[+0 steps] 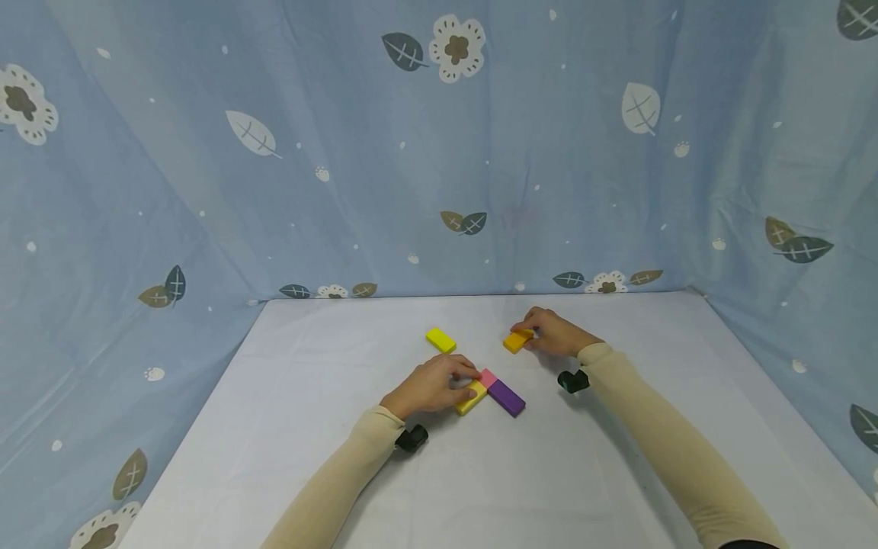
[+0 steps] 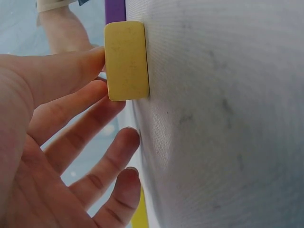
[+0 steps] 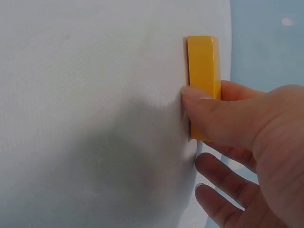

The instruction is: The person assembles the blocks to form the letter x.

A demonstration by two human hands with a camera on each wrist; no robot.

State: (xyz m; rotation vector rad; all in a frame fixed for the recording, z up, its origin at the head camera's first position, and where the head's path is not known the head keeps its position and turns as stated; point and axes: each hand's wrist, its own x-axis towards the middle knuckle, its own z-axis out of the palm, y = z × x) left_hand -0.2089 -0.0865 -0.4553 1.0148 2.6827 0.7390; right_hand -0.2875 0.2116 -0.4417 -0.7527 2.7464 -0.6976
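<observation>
My left hand [image 1: 432, 385] grips a pale yellow block [image 1: 471, 398] between thumb and fingers as it lies on the white table. In the left wrist view the thumb presses the near side of this yellow block [image 2: 127, 61], while the ring and little fingers stay off it. A pink block [image 1: 488, 377], partly covered by my fingers, lies at its far end, and a purple block [image 1: 507, 398] extends from the pink one toward the near right. Farther back, my right hand [image 1: 557, 334] pinches an orange block [image 1: 517, 341]; its thumb lies across that orange block [image 3: 203, 64] in the right wrist view.
A bright yellow block [image 1: 441, 340] lies behind my left hand. The white cloth-covered table [image 1: 514, 488] ends at a blue patterned curtain [image 1: 384, 183] at the back and sides. Small black devices are worn at the left wrist [image 1: 411, 439] and right wrist [image 1: 572, 381].
</observation>
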